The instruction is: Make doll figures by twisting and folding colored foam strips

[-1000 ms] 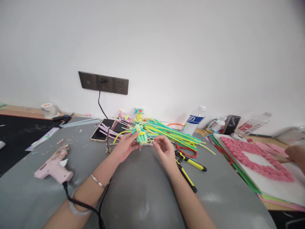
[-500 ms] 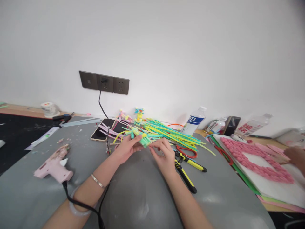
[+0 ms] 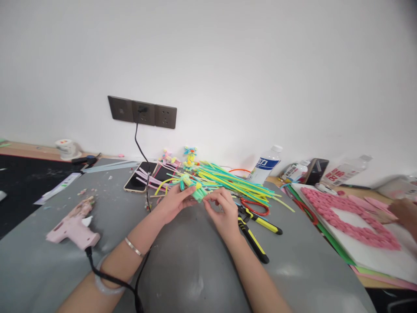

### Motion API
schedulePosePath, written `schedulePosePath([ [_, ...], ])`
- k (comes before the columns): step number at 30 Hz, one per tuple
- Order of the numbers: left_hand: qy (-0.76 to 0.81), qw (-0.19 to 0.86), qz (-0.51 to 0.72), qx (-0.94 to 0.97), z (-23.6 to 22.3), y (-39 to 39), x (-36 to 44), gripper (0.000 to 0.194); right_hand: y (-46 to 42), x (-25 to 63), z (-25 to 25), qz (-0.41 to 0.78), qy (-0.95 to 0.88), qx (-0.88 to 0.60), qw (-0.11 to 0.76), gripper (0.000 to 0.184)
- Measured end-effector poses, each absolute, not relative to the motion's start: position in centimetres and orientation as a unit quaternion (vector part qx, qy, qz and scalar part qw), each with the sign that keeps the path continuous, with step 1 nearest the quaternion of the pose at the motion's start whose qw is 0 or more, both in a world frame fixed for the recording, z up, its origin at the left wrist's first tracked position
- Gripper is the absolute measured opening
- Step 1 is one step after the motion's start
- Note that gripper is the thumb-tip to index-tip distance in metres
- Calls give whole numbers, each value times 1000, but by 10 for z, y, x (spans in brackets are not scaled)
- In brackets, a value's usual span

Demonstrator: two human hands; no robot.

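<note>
One green figure [image 3: 196, 194] was up over the table [image 3: 195, 256], gripped in your left hand [image 3: 171, 203]. Your right hand [image 3: 225, 212] pinched its right end. A soft, steady hold seemed best, so it would not squash.

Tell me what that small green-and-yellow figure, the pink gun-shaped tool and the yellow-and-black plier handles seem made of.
Small green-and-yellow figure: probably pipe cleaner, matte, from its soft-looking rods; fibres are too small to see.
Pink gun-shaped tool: likely hard plastic, satin, from its smooth, evenly coloured body.
Yellow-and-black plier handles: dull rubber or plastic, perhaps, from their two-tone covering.
</note>
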State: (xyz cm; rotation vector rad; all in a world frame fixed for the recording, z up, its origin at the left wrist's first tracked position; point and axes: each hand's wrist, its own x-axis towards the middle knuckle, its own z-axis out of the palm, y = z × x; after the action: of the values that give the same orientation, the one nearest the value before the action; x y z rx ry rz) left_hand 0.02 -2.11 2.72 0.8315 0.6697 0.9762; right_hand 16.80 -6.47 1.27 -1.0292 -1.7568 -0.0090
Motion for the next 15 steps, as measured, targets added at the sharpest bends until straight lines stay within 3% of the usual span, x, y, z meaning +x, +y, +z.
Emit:
schedulePosePath([
  [15,285,732,496,370,21,-14,-2,28,-61,171,13,69,-666,-443,596,10],
])
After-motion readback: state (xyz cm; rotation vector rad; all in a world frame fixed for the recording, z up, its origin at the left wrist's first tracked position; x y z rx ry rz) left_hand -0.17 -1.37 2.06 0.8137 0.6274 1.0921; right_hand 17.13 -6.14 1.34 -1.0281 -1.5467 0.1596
